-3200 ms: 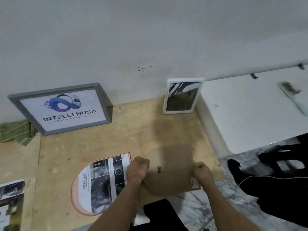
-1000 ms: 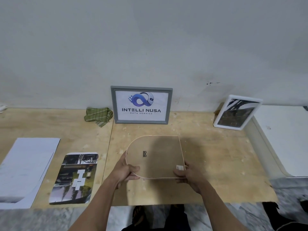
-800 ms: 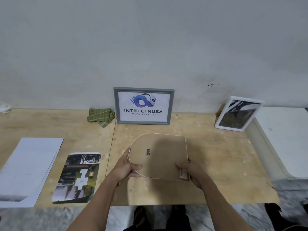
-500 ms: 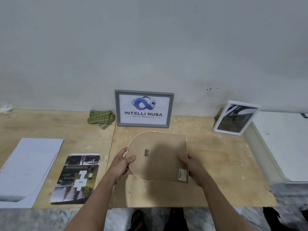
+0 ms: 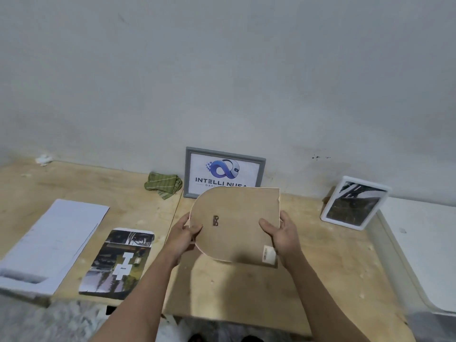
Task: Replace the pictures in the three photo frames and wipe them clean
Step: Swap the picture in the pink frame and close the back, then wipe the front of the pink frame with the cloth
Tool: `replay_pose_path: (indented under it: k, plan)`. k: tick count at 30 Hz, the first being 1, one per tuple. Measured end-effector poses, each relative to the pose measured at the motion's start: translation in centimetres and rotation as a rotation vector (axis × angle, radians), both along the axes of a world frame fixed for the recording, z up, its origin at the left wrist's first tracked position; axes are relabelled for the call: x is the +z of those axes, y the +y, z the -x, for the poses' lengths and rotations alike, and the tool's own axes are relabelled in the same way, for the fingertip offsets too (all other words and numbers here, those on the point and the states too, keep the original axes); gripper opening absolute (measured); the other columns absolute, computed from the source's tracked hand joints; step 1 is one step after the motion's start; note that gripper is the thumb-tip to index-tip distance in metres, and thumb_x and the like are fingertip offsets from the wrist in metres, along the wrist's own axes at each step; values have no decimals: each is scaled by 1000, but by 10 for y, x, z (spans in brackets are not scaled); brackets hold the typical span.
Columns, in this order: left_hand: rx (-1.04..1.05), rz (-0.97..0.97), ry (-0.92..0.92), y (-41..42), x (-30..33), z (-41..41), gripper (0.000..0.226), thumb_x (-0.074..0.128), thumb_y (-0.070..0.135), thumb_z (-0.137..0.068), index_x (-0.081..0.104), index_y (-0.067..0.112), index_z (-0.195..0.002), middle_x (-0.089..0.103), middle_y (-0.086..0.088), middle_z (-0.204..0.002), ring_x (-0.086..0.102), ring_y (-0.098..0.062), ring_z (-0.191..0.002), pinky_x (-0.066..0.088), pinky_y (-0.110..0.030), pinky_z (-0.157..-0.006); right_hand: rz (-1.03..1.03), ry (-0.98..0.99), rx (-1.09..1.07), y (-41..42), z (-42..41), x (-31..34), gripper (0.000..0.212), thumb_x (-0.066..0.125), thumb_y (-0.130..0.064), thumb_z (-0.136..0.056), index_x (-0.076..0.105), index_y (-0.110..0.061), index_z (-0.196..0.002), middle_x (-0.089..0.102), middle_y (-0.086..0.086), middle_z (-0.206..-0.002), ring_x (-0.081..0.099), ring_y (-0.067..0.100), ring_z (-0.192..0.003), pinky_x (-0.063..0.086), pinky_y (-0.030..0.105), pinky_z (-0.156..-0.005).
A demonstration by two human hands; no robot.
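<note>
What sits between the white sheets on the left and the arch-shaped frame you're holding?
In the head view, one printed photo lies flat on the wooden table between the white sheets and the arch-shaped frame; otherwise only bare wood.

Dim even light, soft blur, wide-angle edge distortion

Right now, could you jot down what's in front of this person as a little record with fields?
Held item: arch-shaped frame, brown back facing the camera, raised above the table
Left hand: grips the frame's rounded edge
Right hand: grips the frame's straight edge
Against the wall: grey frame with a logo; white frame, leaning
Cloth: green cloth, crumpled beside the grey frame
Loose prints: dark photo print and white sheets, flat on the wooden table
</note>
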State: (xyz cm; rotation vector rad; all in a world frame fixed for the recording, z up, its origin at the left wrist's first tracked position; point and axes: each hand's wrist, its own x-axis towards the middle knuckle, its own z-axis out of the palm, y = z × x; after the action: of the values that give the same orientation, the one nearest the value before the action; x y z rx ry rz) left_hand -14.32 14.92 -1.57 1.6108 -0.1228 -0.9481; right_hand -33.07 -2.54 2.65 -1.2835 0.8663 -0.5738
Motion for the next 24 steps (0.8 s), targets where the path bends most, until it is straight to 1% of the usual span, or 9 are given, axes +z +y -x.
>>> replay_pose_path:
  k: [3, 7, 10, 11, 13, 16, 20, 22, 24]
  plan:
    - [69, -41, -77, -13, 30, -2, 52, 58, 35, -99, 43, 23, -148, 63, -7, -119, 65, -29, -99, 55, -44, -86, 318, -7, 70, 9, -13, 28, 8, 67, -9, -85, 61, -11, -90, 71, 2, -84, 66, 16, -75, 53, 29, -67]
    - [73, 88, 135, -29, 78, 3, 59, 55, 59, -92, 64, 7, -118, 68, -13, -101, 69, -35, -90, 61, -44, -76, 1238, 114, 254, 20, -12, 41, 4, 50, -16, -77, 53, -15, -76, 52, -3, -72, 45, 17, -69, 33, 27, -59]
    - [92, 134, 126, -30, 97, 22, 45, 69, 29, -84, 68, 1, -119, 74, -17, -108, 69, -38, -101, 57, -46, -84, 1516, 100, 446, 20, -2, 33, 32, 57, 2, -60, 45, -20, -82, 51, 1, -80, 48, 24, -72, 35, 31, -60]
    - [142, 139, 121, -28, 99, 29, 40, 68, 16, -83, 68, -3, -118, 74, -20, -107, 70, -39, -98, 56, -47, -84, 1513, 114, 522, 19, 3, 31, 35, 64, -1, -63, 48, -21, -87, 51, 0, -88, 51, 25, -78, 38, 31, -64]
    - [209, 138, 93, -17, 100, 44, 29, 63, 4, -85, 69, -5, -112, 73, -20, -98, 68, -35, -83, 56, -43, -75, 1419, 222, 643, 17, 10, 32, 41, 71, -38, -74, 53, -28, -110, 48, -5, -115, 48, 21, -108, 38, 32, -87]
    - [238, 130, 13, 10, 97, 63, 17, 62, 2, -88, 72, 1, -101, 70, -13, -83, 61, -27, -72, 49, -32, -64, 1100, 323, 490, 14, 19, 31, 70, 46, -75, -74, 43, -35, -132, 34, -8, -132, 28, 10, -124, 25, 32, -103]
    - [225, 177, -47, 39, 94, 86, 10, 62, 3, -91, 68, 8, -85, 61, -2, -69, 53, -18, -64, 40, -30, -62, 633, 288, 174, 11, 19, 39, 47, 34, -62, -93, 55, -19, -96, 58, 0, -93, 55, 26, -96, 41, 35, -76]
    - [273, 198, -73, 52, 92, 94, 8, 63, 5, -91, 67, 9, -85, 55, 0, -66, 47, -16, -61, 37, -30, -60, 607, 320, 211, 19, 14, 39, 45, 31, -54, -98, 48, -24, -70, 56, 2, -73, 56, 29, -77, 37, 35, -62]
    - [368, 192, -98, 62, 88, 98, 9, 68, 13, -88, 69, 8, -95, 57, -3, -71, 50, -18, -64, 41, -30, -61, 666, 337, 208, 30, 9, 39, 45, 32, -50, -100, 46, -22, -66, 56, 5, -70, 55, 30, -73, 36, 35, -61]
